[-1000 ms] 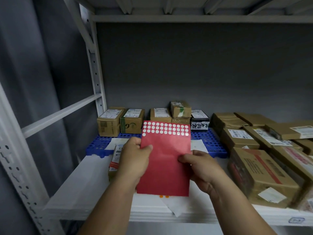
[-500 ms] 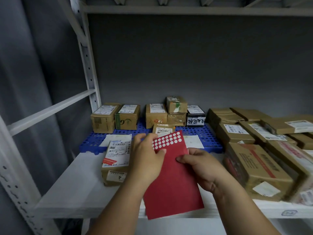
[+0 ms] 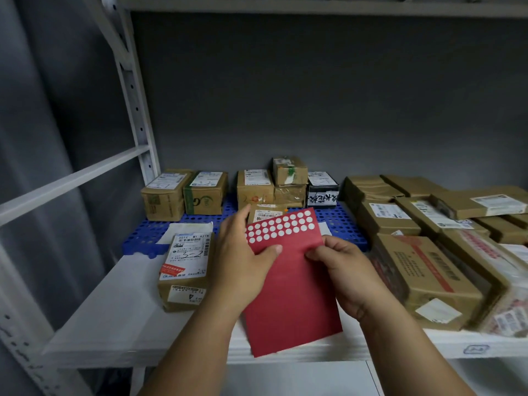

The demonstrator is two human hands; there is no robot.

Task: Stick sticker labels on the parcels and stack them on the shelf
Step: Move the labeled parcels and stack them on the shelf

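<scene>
So from my feed, the biggest thing is the white metal shelf (image 3: pixel 114 304), with a blue perforated mat (image 3: pixel 340 221) lying toward the back. On the right side of the shelf there's a heap of big flat cardboard parcels (image 3: pixel 425 270), a few overlapping each other. Along the back of the mat there's a row of smaller boxes (image 3: pixel 205 192), one of them a black box (image 3: pixel 322 190) with white lettering, and one little box stacked on top of another near the middle.

Closer to me, left of centre, a brown parcel (image 3: pixel 185 270) sits half on the mat, half on the bare shelf, white shipping label facing up with "3-2" scribbled on it. Another small parcel (image 3: pixel 267 214) peeks out just behind the hands.

In the middle, both hands have a red sticker sheet (image 3: pixel 288 295), tilted, top corner leaning right, with three rows of white round stickers (image 3: pixel 281 227) along its top edge. My left hand (image 3: pixel 243 261) has its grip on the sheet's left edge, thumb pressed on the front and fingers behind. My right hand (image 3: pixel 345 272) pinches the right edge, fingertips on the red face.
</scene>
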